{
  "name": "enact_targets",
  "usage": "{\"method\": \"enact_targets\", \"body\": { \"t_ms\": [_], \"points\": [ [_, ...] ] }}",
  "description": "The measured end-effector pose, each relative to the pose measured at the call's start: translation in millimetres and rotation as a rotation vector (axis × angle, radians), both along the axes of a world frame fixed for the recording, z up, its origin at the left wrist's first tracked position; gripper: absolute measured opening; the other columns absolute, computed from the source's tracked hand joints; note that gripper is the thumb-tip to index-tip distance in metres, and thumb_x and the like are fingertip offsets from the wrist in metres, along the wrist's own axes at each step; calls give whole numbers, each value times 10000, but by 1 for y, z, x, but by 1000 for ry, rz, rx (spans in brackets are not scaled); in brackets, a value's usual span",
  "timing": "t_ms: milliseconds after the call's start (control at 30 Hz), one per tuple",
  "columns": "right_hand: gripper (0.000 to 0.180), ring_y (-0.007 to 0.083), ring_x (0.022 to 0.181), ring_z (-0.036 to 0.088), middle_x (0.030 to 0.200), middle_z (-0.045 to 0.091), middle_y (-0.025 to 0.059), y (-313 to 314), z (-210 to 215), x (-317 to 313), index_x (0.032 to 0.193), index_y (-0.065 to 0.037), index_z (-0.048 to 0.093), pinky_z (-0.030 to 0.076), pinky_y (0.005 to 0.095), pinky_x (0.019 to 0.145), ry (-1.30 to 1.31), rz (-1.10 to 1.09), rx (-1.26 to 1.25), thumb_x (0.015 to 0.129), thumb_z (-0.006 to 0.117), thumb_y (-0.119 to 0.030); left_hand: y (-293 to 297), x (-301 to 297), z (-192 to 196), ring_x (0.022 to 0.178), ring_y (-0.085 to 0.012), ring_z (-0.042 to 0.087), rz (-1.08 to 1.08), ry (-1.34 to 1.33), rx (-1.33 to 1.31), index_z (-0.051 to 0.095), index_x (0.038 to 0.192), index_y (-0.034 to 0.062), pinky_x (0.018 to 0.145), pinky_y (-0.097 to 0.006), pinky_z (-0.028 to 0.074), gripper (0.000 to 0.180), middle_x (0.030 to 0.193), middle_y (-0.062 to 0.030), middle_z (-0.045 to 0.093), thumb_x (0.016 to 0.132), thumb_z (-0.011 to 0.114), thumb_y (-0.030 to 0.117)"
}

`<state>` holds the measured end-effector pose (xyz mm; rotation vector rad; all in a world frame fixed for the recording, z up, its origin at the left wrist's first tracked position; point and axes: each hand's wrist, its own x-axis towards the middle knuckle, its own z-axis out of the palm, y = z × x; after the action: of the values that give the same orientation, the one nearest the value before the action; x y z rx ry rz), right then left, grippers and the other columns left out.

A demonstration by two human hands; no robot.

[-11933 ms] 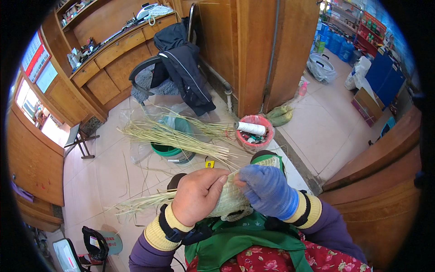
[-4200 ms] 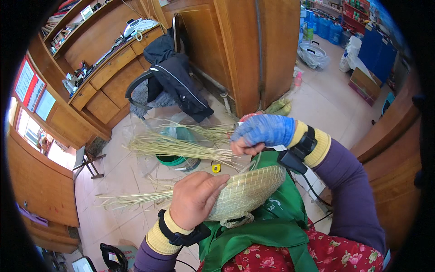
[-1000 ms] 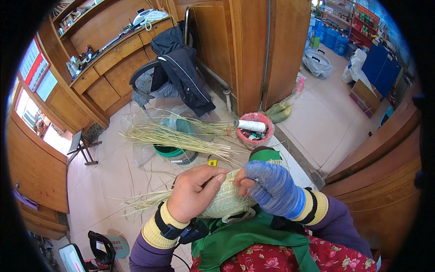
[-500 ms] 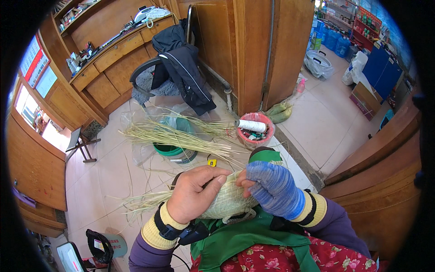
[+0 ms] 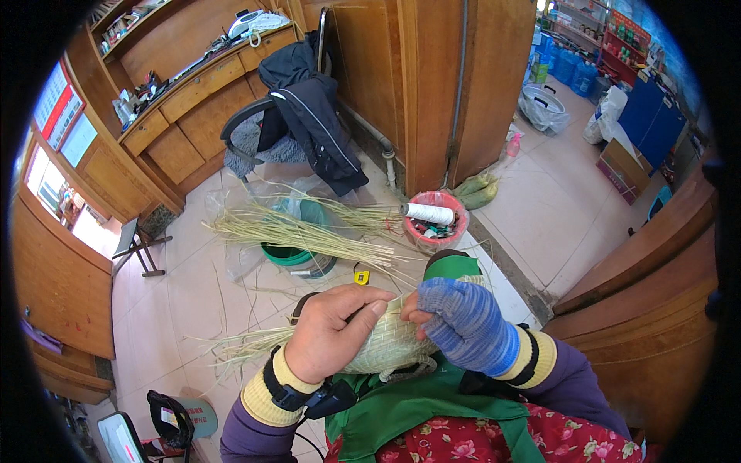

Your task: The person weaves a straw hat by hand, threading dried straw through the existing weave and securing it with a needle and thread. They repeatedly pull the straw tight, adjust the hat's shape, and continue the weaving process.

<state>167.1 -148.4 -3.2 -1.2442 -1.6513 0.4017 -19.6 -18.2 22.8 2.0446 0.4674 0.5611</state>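
Observation:
A pale green woven straw piece (image 5: 378, 343) lies across my lap on a green apron (image 5: 386, 409). My left hand (image 5: 332, 328) is bare, with thumb and forefinger pinched at the upper edge of the weaving. My right hand (image 5: 467, 320), in a blue fingerless knitted glove, has its bent fingers closed on the weaving's right part, close to the left fingertips. Any single strand between the fingers is too small to make out. Loose straw ends (image 5: 255, 347) stick out leftward from behind my left hand.
Long straw strands (image 5: 309, 235) lie over a green bucket (image 5: 297, 262) ahead. Beside it stands a pink basin (image 5: 440, 239) holding a white thread spool (image 5: 428, 214). A yellow tape measure (image 5: 361, 275) is on the floor. Further off are a chair with a dark jacket (image 5: 312, 123) and a folding stool (image 5: 140, 247).

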Motion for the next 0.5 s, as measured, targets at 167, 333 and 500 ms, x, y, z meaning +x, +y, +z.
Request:
{"method": "enact_targets", "body": {
  "t_ms": [167, 333, 500],
  "points": [
    [227, 325, 848, 672, 1014, 651, 127, 4, 6, -3, 1096, -72, 657, 553, 391, 730, -156, -51, 63, 869, 669, -67, 1, 1, -5, 775, -273, 670, -17, -59, 119, 706, 1051, 2, 701, -335, 521, 156, 882, -150, 697, 908, 658, 39],
    [215, 319, 833, 670, 980, 657, 121, 7, 7, -8, 1063, -79, 650, 539, 404, 691, -388, -116, -40, 855, 697, -106, 0, 5, -10, 733, -299, 659, -1, -75, 135, 704, 1037, 3, 661, -347, 517, 156, 848, -154, 682, 887, 667, 24],
    [209, 302, 800, 663, 935, 644, 124, 11, 4, -4, 1058, -86, 637, 527, 397, 656, -200, -66, 155, 869, 692, -156, -5, 4, -9, 727, -321, 656, 36, -114, 220, 699, 1029, 11, 651, -367, 517, 148, 820, -151, 667, 885, 665, 24]
  ]
}}
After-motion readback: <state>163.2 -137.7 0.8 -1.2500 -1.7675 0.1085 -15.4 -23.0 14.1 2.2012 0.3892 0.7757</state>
